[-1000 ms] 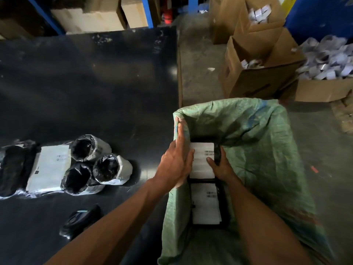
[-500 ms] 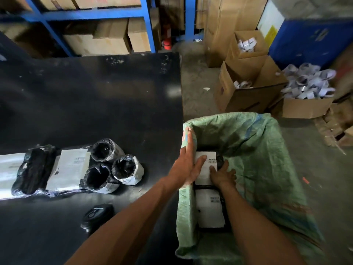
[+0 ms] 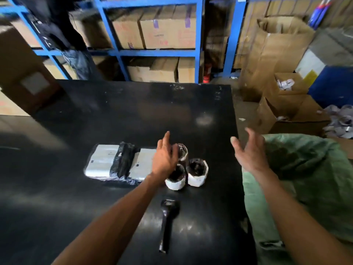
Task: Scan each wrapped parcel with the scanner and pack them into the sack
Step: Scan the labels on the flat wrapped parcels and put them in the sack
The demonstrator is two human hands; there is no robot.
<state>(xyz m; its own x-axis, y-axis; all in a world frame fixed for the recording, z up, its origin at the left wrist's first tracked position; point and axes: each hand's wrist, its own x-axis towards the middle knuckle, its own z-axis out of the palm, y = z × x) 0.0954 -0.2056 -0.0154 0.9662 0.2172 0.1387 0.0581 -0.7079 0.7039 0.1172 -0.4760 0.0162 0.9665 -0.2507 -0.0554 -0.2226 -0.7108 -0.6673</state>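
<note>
Three round wrapped parcels (image 3: pixel 196 172) in black plastic with white labels stand together on the black table (image 3: pixel 114 115). Left of them lie flat wrapped parcels (image 3: pixel 107 162) with white labels. My left hand (image 3: pixel 164 157) hovers open over the round parcels, partly covering the far one. My right hand (image 3: pixel 250 150) is open in the air between the table's right edge and the green sack (image 3: pixel 309 178). The black scanner (image 3: pixel 168 217) lies on the table near me, untouched. The sack's inside is hidden.
Blue shelving (image 3: pixel 152 52) with cardboard boxes stands behind the table. Open cardboard boxes (image 3: pixel 282 113) with white paper scraps sit on the floor at the right, beyond the sack. A person in dark clothes (image 3: pixel 63 35) stands at the far left.
Both hands have come out of the sack, leaving the flat parcels inside. My left hand has moved left over the round parcels; the view has tilted up and left.
</note>
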